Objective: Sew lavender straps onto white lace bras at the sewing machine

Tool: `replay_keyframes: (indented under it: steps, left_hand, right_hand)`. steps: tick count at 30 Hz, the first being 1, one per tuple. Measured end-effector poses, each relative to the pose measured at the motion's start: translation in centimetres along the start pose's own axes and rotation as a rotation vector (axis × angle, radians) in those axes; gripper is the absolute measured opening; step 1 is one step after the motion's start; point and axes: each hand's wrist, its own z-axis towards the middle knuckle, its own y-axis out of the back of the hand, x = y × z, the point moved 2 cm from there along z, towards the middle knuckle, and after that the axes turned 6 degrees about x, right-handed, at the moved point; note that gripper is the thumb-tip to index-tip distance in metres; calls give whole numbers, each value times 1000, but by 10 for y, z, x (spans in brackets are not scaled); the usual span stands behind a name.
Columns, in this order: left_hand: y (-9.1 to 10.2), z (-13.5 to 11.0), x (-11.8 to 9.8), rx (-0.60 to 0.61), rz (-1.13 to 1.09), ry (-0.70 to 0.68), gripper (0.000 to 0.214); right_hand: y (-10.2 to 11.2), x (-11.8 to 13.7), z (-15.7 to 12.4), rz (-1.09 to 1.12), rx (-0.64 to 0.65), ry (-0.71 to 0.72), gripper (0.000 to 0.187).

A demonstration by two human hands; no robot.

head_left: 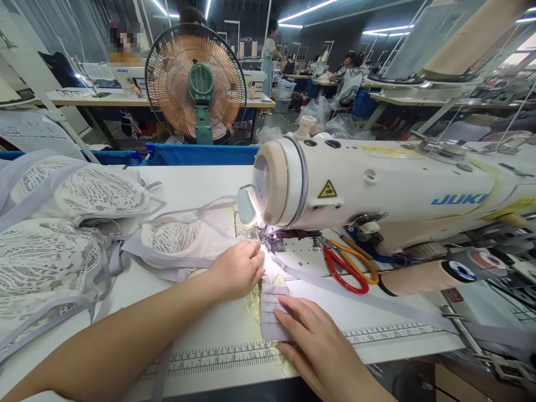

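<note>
A pale lavender and white lace bra lies on the sewing machine table, its band running toward the needle area. My left hand is closed, with bent fingers pressed on the bra's fabric just in front of the presser foot. My right hand holds the right edge of a lavender hook-and-eye tape between fingers and thumb. Beneath this piece shows some yellowish, crinkled material. A lavender strap tape runs from the needle area to the right. The sewing machine has its lamp lit.
Red- and orange-handled scissors lie beside the machine bed, near a peach thread cone. More lace bras are piled at left. A printed ruler follows the front edge. Behind the table stand a large fan and other workstations with people.
</note>
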Motion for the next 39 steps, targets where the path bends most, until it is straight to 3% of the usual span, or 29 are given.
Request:
replay_keyframes:
  steps: [7,14,21,24,28,39]
  left_hand:
    - [-3,2,4,29,5,5,39]
    - [1,5,13,-25,34,-9,36]
    - [25,-3,-20,-71,81,-91,28]
    - [22,-10,-29,-20,148,-110,25]
    - [13,-17,-26,41,195,-71,19]
    - [13,-13,-16,25,256,-33,15]
  right_hand:
    - [1,2,1,-17,19,-10,32]
    - [4,4,6,18,16,-30,31]
    - [8,5,10,95,-13,-30,29]
    - [9,5,11,93,7,-27,30]
    - [9,5,12,80,15,9,31]
    - [8,5,24,117,45,39,32]
